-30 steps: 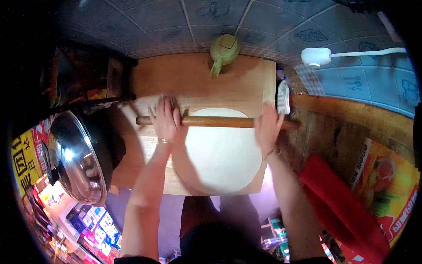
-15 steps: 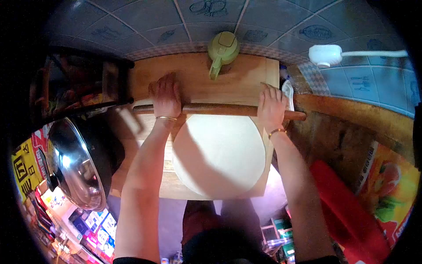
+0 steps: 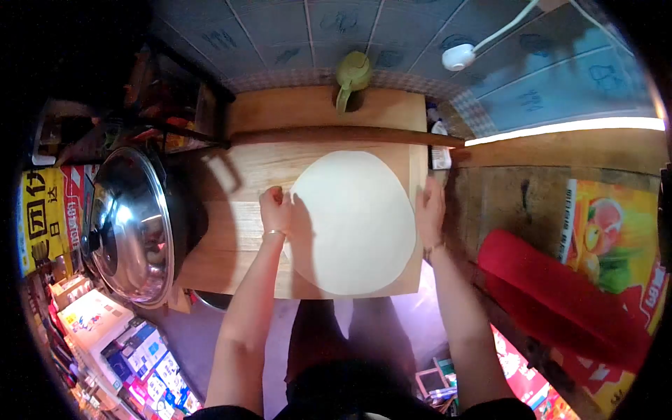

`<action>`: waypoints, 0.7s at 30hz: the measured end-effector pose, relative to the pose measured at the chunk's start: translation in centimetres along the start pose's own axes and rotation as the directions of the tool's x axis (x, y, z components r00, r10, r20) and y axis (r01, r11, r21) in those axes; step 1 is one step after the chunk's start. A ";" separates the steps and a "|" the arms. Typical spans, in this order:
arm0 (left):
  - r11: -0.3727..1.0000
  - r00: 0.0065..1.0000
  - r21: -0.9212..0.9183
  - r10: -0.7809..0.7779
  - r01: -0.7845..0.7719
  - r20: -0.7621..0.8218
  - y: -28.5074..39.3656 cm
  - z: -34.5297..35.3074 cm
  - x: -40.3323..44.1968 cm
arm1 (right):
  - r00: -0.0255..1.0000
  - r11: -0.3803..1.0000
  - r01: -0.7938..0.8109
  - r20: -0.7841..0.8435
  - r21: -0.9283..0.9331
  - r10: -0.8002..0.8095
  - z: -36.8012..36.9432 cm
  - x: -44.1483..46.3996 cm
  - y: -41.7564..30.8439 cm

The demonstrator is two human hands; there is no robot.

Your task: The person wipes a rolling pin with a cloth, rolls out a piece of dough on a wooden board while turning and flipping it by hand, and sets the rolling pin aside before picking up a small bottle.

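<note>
A large round sheet of rolled dough (image 3: 353, 224) lies flat on the wooden board (image 3: 245, 248). Beside its left edge is my left hand (image 3: 275, 210), fingers curled in, with nothing visible in it. My right hand (image 3: 430, 210) is past the sheet's right edge, near the board's side, its fingers stretched forward and holding nothing. Beyond the dough, a long brown rolling pin (image 3: 343, 135) rests across the board, apart from both hands.
A green jug (image 3: 353, 72) stands at the back against the tiled wall. To the left are a shiny domed lid (image 3: 136, 227) and a dark rack (image 3: 182, 91). A red cloth-like item (image 3: 553, 294) lies at right, and a white plug (image 3: 458, 57) hangs on a cable.
Both hands have let go of the rolling pin and come back towards me, one to each side of the dough. The pin now lies farther back on the board. The view has shifted.
</note>
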State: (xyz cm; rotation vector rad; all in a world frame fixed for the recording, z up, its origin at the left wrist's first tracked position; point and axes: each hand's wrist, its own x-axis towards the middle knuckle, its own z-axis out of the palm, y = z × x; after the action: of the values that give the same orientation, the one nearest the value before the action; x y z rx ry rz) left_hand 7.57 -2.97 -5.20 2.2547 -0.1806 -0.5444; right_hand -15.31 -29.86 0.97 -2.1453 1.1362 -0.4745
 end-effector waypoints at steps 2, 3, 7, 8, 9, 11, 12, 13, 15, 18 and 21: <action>0.998 0.998 -0.042 -0.055 0.053 -0.041 6.7 -0.7 -1.7 | 0.968 0.975 -0.216 0.118 -0.050 0.221 -1.4 -4.8 2.0; 0.980 0.996 0.194 -0.054 0.040 0.065 8.0 -0.9 -1.6 | 0.943 0.955 -0.255 0.179 -0.150 0.280 -1.6 -6.3 2.5; 0.958 0.975 0.229 0.136 -0.175 0.176 4.0 -0.1 -0.4 | 0.785 0.829 -0.549 0.410 0.111 0.465 -1.4 -7.1 3.8; 0.986 0.956 -0.125 0.138 -0.108 0.260 2.6 -0.2 0.0 | 0.788 0.830 -0.545 0.409 0.117 0.460 -1.5 -7.9 3.6; 0.960 0.930 -0.278 0.091 0.013 0.357 1.0 -0.7 0.3 | 0.775 0.742 -0.607 0.418 0.284 0.474 -1.7 -8.9 3.4; 0.922 0.871 -0.299 -0.073 0.245 0.487 2.8 -2.4 -1.5 | 0.648 0.291 -0.755 0.605 0.587 0.463 -2.6 -11.7 2.9; 0.834 0.759 -0.279 -0.228 0.475 0.610 3.9 -3.7 -2.7 | 0.670 0.295 -0.738 0.609 0.607 0.423 -2.3 -13.9 2.8; 0.835 0.678 -0.160 -0.299 0.526 0.672 4.6 -4.7 -3.1 | 0.693 0.300 -0.719 0.612 0.628 0.380 -1.5 -15.9 2.5; 0.923 0.695 0.031 -0.311 0.384 0.648 6.1 -5.1 -3.6 | 0.607 0.175 -0.785 0.681 0.594 0.411 -0.3 -18.4 -0.9; 0.953 0.677 0.230 -0.302 0.198 0.671 5.7 -4.8 -2.7 | 0.554 0.315 -0.831 0.737 0.459 0.386 -1.4 -16.0 -4.5; 0.957 0.639 -0.014 -0.183 0.291 0.747 5.5 -4.6 -0.9 | 0.609 0.514 -0.716 0.782 0.472 0.130 -4.1 -9.7 -6.1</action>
State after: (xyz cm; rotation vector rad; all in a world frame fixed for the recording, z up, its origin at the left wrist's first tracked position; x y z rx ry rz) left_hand 9.02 -3.36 1.88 1.8029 -0.2411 -1.5738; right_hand -19.51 -20.83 8.10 -0.9945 0.7973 0.1122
